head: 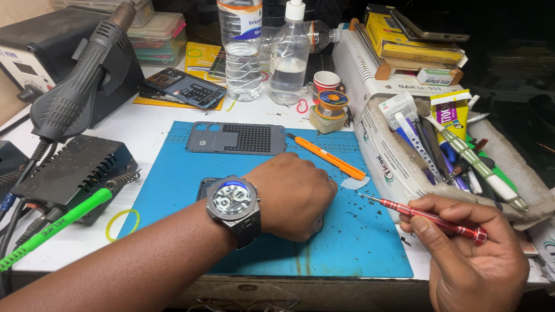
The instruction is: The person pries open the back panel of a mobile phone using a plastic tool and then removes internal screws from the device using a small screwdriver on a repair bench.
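Observation:
My left hand (295, 193), with a large grey wristwatch (232, 202) on the wrist, rests closed over a dark phone (204, 186) lying on the blue work mat (358, 242); most of the phone is hidden beneath the hand. My right hand (468, 254) holds a slim red screwdriver (439, 219) at the mat's right edge, its tip pointing left, a little apart from the left hand. A grey phone back cover (237, 138) lies at the mat's far side, next to an orange cutter (326, 156).
A hot-air gun (81, 81) on its station stands far left, with a black box (69, 173) and green-handled soldering iron (52, 231) below. Two clear bottles (243, 52) stand behind the mat. A white box of tools (445, 150) fills the right side.

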